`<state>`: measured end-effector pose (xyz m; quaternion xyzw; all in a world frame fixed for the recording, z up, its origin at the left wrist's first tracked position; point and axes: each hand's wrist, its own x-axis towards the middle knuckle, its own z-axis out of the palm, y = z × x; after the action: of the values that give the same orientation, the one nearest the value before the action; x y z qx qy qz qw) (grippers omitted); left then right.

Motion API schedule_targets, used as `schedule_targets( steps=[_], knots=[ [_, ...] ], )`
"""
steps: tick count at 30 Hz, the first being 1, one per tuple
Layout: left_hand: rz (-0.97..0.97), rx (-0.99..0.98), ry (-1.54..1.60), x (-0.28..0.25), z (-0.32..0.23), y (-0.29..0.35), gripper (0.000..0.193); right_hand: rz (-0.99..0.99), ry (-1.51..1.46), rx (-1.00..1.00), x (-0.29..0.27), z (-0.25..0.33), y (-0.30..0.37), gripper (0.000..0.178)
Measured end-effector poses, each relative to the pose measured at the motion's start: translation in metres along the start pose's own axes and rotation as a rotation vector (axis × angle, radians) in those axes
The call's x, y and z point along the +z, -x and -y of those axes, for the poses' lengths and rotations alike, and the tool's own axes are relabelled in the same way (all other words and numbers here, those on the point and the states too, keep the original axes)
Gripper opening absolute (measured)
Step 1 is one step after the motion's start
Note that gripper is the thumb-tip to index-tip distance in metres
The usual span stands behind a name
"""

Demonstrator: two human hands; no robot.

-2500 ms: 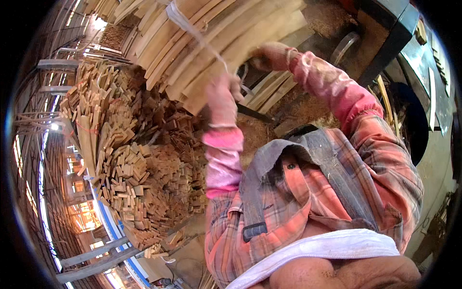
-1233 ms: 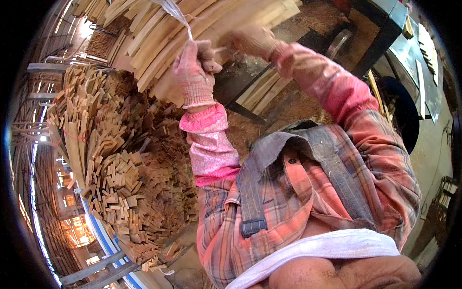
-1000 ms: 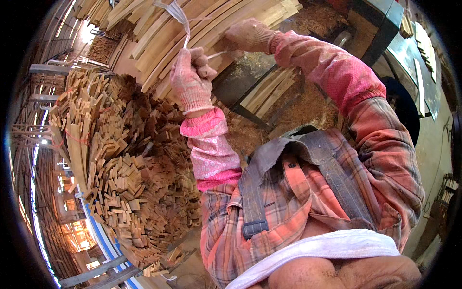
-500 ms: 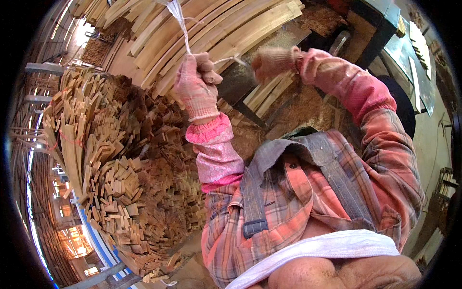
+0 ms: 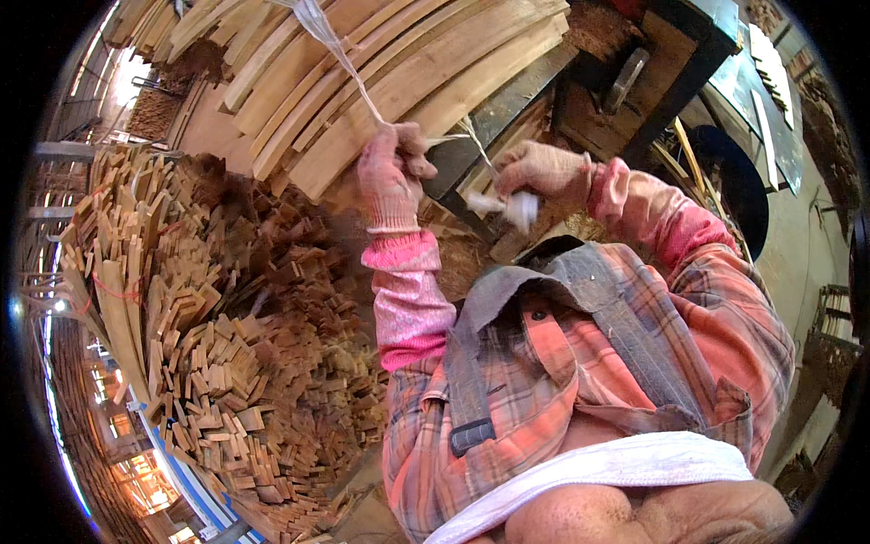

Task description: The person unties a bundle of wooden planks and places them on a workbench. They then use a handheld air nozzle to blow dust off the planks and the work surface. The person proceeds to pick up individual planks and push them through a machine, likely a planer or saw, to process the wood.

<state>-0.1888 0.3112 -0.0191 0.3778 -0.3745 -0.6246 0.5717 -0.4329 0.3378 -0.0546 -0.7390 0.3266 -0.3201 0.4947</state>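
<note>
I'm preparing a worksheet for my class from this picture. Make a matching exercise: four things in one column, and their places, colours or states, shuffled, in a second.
Column one
1. Left hand
2. Right hand
3. Long boards
4. Shirt

Column two
A. side by side near the picture's top edge
B. orange and grey plaid
C. closed around the white cord, on the side nearer the heap of short wood pieces
D. just above a blurred white tuft

Right pairs: 1-C, 2-D, 3-A, 4-B
</note>
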Motion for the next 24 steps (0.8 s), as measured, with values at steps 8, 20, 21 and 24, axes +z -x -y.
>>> schedule_targets(
  steps=[8, 20, 21, 24],
  knots=[
    [-0.057, -0.203, -0.037, 0.005, 0.048, 0.018, 0.026, -0.180, -0.400, 0.558, 0.022, 0.012, 0.018, 0.015],
    [0.028, -0.280, 0.008, 0.027, 0.025, 0.021, 0.032, -0.537, -0.164, 0.447, -0.031, -0.025, -0.028, 0.029],
    [0.025, -0.264, -0.018, 0.032, 0.020, 0.029, 0.033, -0.525, -0.059, 0.392, -0.037, -0.023, -0.041, 0.032],
    [-0.043, -0.317, 0.126, 0.029, 0.050, 0.033, 0.030, -0.678, 0.145, -0.038, -0.062, -0.008, -0.099, 0.036]
  ],
)
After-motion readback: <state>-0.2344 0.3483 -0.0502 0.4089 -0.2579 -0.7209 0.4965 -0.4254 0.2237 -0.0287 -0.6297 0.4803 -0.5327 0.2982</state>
